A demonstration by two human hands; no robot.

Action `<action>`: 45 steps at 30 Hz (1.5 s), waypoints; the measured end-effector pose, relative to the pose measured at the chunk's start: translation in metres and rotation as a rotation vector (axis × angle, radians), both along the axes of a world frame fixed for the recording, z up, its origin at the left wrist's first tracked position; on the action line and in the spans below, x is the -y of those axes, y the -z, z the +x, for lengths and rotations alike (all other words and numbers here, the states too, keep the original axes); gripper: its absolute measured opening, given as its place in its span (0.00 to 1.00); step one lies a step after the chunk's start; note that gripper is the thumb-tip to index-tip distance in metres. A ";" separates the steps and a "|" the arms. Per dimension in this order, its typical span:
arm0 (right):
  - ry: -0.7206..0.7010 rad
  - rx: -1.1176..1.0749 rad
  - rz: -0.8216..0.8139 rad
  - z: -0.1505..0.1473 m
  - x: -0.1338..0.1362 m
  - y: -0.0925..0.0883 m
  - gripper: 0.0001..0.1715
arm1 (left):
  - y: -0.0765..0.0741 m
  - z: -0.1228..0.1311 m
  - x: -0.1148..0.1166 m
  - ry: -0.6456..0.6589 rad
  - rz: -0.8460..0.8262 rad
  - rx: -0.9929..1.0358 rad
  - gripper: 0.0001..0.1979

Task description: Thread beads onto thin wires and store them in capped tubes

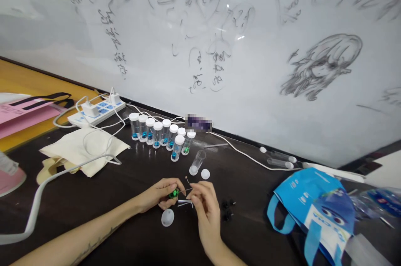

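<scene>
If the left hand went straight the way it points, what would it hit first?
Most likely the bare right hand just ahead on that line, though depth between them is unclear.

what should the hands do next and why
Perhaps steady the green piece in the left hand and line up the thin rod with it: the right hand seems to pinch the rod close by, and any join is unclear.

Bare left hand, bare right hand, tattooed left forearm
The dark tattoo runs lengthwise as a thin, jagged line.
</scene>
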State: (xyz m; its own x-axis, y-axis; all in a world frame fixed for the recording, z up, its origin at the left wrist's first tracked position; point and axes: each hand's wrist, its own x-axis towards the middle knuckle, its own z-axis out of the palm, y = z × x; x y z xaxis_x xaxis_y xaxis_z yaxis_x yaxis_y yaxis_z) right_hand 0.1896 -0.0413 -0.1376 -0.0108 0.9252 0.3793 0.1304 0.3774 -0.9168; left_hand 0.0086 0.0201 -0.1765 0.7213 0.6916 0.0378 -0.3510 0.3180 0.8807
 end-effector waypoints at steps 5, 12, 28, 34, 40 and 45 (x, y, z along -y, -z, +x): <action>-0.034 -0.027 -0.047 0.001 -0.016 -0.033 0.09 | -0.011 0.008 0.006 -0.056 0.052 0.031 0.14; 0.004 0.179 0.146 0.000 -0.032 -0.097 0.10 | -0.055 0.033 -0.013 -0.181 0.256 0.046 0.15; 0.321 0.127 0.312 0.037 -0.071 -0.103 0.11 | -0.042 0.068 -0.053 -0.668 0.629 -0.259 0.30; 0.245 0.197 0.176 0.040 -0.086 -0.085 0.12 | -0.036 0.067 -0.060 -0.652 0.645 -0.343 0.17; 0.210 0.325 0.217 0.043 -0.085 -0.087 0.13 | -0.059 0.059 -0.054 -0.690 0.712 -0.404 0.20; 0.121 0.585 0.317 0.049 -0.076 -0.099 0.20 | -0.075 0.054 -0.048 -0.736 0.786 -0.437 0.19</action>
